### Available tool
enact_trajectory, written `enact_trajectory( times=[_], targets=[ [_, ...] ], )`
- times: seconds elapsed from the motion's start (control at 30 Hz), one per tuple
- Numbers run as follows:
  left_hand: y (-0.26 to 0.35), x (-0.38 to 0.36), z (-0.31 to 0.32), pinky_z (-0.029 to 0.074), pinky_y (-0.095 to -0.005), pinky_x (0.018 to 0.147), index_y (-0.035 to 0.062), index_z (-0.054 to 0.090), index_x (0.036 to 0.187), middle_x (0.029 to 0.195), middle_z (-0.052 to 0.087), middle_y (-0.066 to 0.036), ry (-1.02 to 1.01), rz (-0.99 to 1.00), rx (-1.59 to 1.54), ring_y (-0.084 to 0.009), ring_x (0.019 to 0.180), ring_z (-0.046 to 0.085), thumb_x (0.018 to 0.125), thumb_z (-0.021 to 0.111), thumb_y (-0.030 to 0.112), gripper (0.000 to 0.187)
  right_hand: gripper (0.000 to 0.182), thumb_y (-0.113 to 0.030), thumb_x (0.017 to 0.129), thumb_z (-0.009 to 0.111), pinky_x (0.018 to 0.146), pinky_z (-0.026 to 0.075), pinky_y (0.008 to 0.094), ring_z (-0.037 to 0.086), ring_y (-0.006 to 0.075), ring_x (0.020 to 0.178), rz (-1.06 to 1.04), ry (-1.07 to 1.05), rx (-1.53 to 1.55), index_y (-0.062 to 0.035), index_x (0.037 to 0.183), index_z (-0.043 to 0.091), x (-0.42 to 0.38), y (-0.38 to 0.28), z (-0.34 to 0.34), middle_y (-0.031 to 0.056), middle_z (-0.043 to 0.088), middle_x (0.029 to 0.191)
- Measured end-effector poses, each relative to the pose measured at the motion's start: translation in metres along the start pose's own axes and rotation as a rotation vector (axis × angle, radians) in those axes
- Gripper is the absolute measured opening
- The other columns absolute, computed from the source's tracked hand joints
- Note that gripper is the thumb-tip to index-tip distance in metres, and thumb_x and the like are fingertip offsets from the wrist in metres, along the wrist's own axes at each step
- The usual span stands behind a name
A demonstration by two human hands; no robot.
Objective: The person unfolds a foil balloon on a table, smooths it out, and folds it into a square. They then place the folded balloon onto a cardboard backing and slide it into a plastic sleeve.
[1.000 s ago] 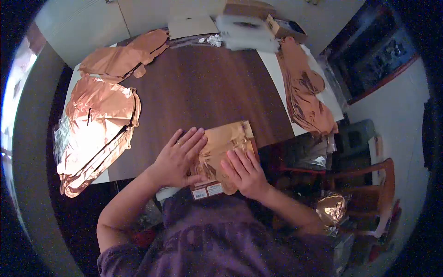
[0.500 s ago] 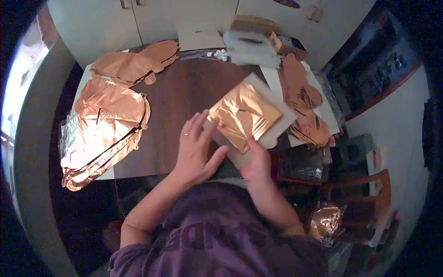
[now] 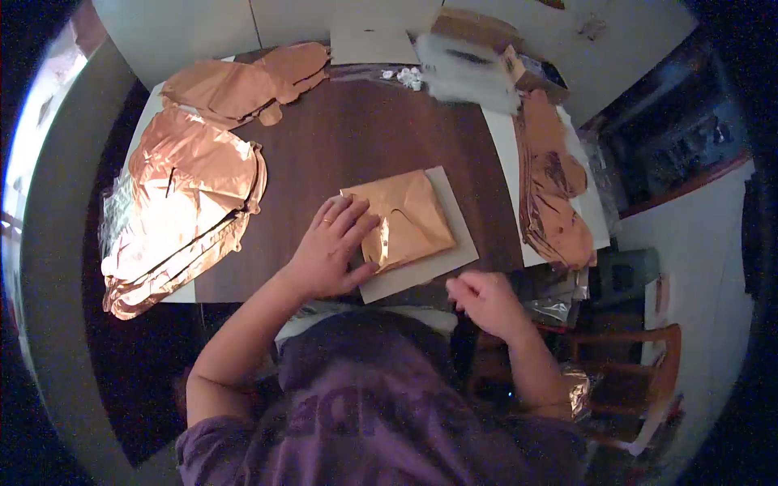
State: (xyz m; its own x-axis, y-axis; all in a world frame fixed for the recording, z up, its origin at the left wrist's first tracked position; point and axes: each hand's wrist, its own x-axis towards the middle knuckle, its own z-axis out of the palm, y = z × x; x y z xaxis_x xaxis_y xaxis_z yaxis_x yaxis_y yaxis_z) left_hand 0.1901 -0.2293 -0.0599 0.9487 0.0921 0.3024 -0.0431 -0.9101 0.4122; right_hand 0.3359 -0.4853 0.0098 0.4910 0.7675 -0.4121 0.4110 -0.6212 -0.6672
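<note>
A folded copper-coloured foil balloon [image 3: 417,223] lies as a flat packet on a pale card [image 3: 454,243] near the front of the table. My left hand [image 3: 328,247] rests on the packet's left side, fingers outstretched and thumb at its lower left corner. It is open and presses the foil rather than gripping it. Off to the right of the card, over the table's front edge, is my right hand [image 3: 486,300]. Its fingers are curled in, apart from the packet, and nothing shows in them.
Flat copper foil balloons [image 3: 194,166] are piled at the left on white sheets, with more foil balloons [image 3: 551,182] at the right. Small white pieces [image 3: 405,77], a clear plastic bag [image 3: 466,73] and a cardboard box [image 3: 478,31] sit at the back. A wooden chair [image 3: 664,373] stands right.
The card and foil packet have come down flat onto the table and turned. My right hand has let go and moved right; my left hand stays at the packet's left side.
</note>
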Motion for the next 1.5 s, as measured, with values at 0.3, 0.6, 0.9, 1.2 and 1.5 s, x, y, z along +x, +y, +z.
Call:
enact_trajectory(
  times=[0.3, 0.6, 0.9, 1.2, 1.5],
  targets=[
    [-0.008, 0.0, -0.016, 0.025, -0.0563, 0.115, 0.0085, 0.044, 0.142, 0.15, 0.036, -0.024, -0.021, -0.054, 0.073, -0.0469, 0.139, 0.03, 0.08, 0.067, 0.042, 0.075, 0.075, -0.036, 0.087, 0.064, 0.115, 0.019, 0.0585, 0.025, 0.0437, 0.143, -0.401, 0.466, -0.612, -0.0026, 0.148, 0.034, 0.057, 0.006, 0.064, 0.0239, 0.025, 0.156],
    [-0.007, 0.009, -0.015, 0.018, -0.0558, 0.118, 0.0081, 0.038, 0.148, 0.156, 0.031, -0.019, -0.099, 0.004, 0.108, -0.0417, 0.145, 0.025, 0.087, 0.061, 0.039, 0.072, 0.085, -0.047, 0.092, 0.055, 0.118, 0.008, 0.0585, 0.015, 0.0412, 0.148, -0.311, 0.361, -0.663, 0.0003, 0.153, 0.02, 0.052, 0.001, 0.066, 0.025, 0.015, 0.16],
    [-0.007, 0.004, -0.003, 0.019, -0.0532, 0.118, 0.0042, 0.034, 0.149, 0.156, 0.03, -0.018, -0.19, 0.032, 0.207, -0.0346, 0.144, 0.029, 0.092, 0.053, 0.04, 0.07, 0.086, -0.047, 0.09, 0.058, 0.116, 0.011, 0.0623, 0.017, 0.0453, 0.146, -0.275, 0.373, -0.584, 0.0033, 0.15, 0.023, 0.046, 0.009, 0.056, 0.0279, 0.019, 0.157],
    [-0.006, 0.006, -0.006, 0.019, -0.0534, 0.117, 0.0005, 0.031, 0.149, 0.156, 0.031, -0.018, -0.169, 0.002, 0.159, -0.0338, 0.145, 0.028, 0.092, 0.053, 0.042, 0.074, 0.076, -0.043, 0.09, 0.06, 0.114, 0.018, 0.0634, 0.024, 0.0459, 0.143, -0.426, 0.397, -0.486, -0.0003, 0.147, 0.035, 0.023, 0.001, 0.05, 0.0275, 0.027, 0.154],
    [-0.005, 0.007, -0.01, 0.019, -0.0532, 0.117, 0.0005, 0.029, 0.15, 0.156, 0.031, -0.019, -0.173, -0.023, 0.102, -0.0334, 0.146, 0.027, 0.091, 0.056, 0.04, 0.076, 0.067, -0.046, 0.091, 0.058, 0.113, 0.021, 0.0618, 0.03, 0.0449, 0.141, -0.406, 0.291, -0.568, -0.0109, 0.146, 0.042, 0.032, -0.004, 0.068, 0.0251, 0.031, 0.153]
  ],
)
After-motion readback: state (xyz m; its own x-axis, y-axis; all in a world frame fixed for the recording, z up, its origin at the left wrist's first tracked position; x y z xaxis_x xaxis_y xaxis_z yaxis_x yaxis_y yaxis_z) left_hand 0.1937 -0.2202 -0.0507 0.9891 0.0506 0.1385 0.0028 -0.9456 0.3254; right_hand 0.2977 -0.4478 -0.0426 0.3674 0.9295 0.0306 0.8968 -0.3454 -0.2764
